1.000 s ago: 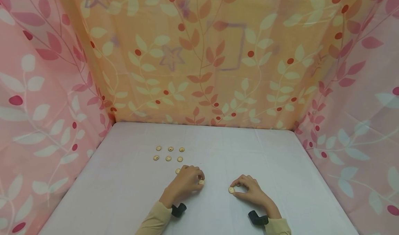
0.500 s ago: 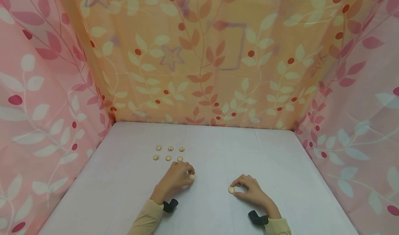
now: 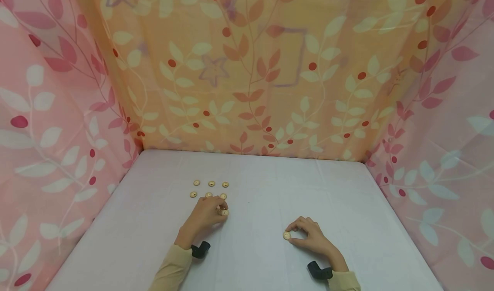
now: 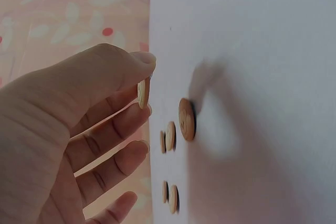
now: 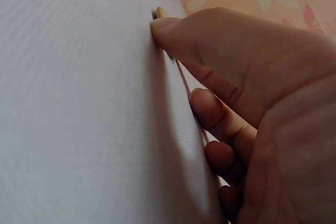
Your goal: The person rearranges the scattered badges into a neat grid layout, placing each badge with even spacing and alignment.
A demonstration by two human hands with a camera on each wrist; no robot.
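Observation:
My left hand point(image 3: 206, 211) pinches a round wooden button point(image 4: 143, 93) between thumb and forefinger, above the white table. In the left wrist view another button point(image 4: 186, 119) lies flat beneath it, just beyond the fingertips; the hand hides this one in the head view. Two short rows of buttons point(image 3: 211, 184) lie just past the left hand, the nearer row partly overlapped by its knuckles. Farther right, my right hand point(image 3: 310, 238) pinches a button point(image 3: 287, 235) low at the tabletop. In the right wrist view the thumb covers most of this button point(image 5: 161, 12).
A white cloth covers the table point(image 3: 254, 256). Pink leaf-patterned curtains stand along the left point(image 3: 58, 124) and right point(image 3: 436, 124) sides, and an orange one point(image 3: 254, 106) closes off the back. Black camera mounts point(image 3: 319, 270) sit on both wrists.
My left hand has moved leftward and slightly away from the body with its button, toward the rows, now covering the lone button below them. The right hand has stayed in place.

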